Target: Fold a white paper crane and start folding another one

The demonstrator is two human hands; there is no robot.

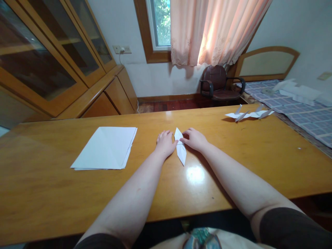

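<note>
A small white piece of folded paper [181, 152], a narrow diamond pointed at both ends, lies on the table with a crease or slit across its middle. My left hand [165, 143] rests on the wood along its left side, fingers stretched out flat and the thumb tip touching the paper's middle. From the right, my right hand [195, 139] has thumb and forefinger closed at the paper's upper right edge. Both thumbs almost meet over the centre.
A stack of white paper sheets [106, 148] lies left on the wooden table [166, 190]. Folded paper cranes [241, 116] stand near the far right edge. Beyond are a brown armchair [220, 84], a bed [287, 100] and a glass-door cabinet [67, 69].
</note>
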